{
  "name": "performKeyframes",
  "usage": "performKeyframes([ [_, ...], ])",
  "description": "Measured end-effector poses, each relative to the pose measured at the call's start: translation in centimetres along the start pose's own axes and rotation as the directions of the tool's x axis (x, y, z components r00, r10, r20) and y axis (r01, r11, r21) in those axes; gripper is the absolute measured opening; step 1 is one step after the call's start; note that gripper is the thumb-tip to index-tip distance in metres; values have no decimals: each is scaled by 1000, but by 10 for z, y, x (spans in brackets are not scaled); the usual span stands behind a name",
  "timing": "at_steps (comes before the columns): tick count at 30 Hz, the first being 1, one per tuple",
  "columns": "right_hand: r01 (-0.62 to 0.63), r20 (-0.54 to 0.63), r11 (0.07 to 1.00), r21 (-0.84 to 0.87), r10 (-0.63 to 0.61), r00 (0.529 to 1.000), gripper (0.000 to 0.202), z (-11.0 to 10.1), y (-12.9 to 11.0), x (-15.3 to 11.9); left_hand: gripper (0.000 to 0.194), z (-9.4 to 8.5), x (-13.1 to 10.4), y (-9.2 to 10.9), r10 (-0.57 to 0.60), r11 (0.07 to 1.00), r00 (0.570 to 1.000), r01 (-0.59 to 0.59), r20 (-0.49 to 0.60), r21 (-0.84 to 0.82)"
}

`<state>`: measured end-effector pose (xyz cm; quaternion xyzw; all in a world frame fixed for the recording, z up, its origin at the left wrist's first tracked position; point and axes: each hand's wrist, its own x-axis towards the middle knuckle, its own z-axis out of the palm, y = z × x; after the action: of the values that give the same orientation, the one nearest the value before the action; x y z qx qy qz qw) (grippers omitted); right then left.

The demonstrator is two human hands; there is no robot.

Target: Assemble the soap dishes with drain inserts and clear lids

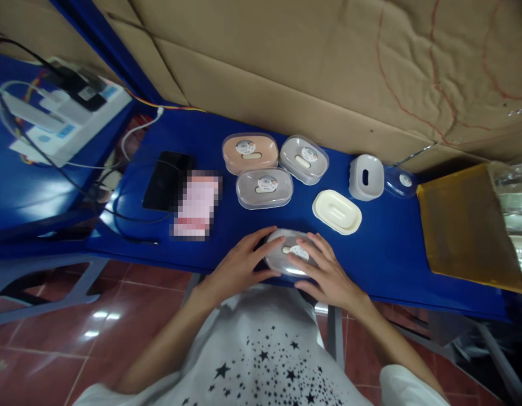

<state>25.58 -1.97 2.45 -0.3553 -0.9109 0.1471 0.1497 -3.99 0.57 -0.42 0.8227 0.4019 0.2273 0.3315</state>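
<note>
At the table's near edge lies a grey oval soap box with a see-through lid and a round label. My left hand grips its left end, with thumb and fingers spread around it. From the right, my right hand holds it, fingers over the lid and label. Beyond them are a peach soap box and two grey ones, the farther soap box and the nearer soap box, all lidded. A cream oval tray rests right of these. Behind it are an open grey soap box base and a loose transparent lid.
A black phone and a pixelated pink item lie on the left of the blue table. Further left is a power strip with cables. A cardboard box stands right; cardboard sheeting lines the back.
</note>
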Motion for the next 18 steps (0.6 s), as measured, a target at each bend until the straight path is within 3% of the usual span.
performKeyframes([
  [2, -41, -57, 997, 59, 44, 997, 66, -11, 18, -5, 73, -1, -1, 2, -8, 1000, 1000, 8, -1, 24],
  [4, -202, -223, 979, 10, 199, 954, 61, -29, 53, -13, 74, 1, 0, 6, -37, 998, 999, 38, -32, 42],
  [7, -588, -465, 795, -150, 468, 751, 59, -58, 125, -29, 73, 8, 8, 17, -28, 995, 985, 44, -169, 92],
  [9, -700, -465, 680, -218, 559, 687, 63, -71, 170, -38, 72, 14, 19, 27, 27, 985, 972, 14, -235, 169],
  [11, -739, -420, 619, -265, 616, 666, 67, -76, 198, -48, 69, 19, 33, 35, 78, 966, 970, -16, -231, 259],
  [14, -750, -419, 593, -293, 626, 658, 65, -69, 197, -66, 64, 24, 51, 42, 108, 940, 975, -37, -193, 340],
  [18, -761, -489, 566, -318, 589, 643, 57, -55, 146, -98, 62, 23, 64, 40, 104, 927, 971, -15, -217, 376],
])
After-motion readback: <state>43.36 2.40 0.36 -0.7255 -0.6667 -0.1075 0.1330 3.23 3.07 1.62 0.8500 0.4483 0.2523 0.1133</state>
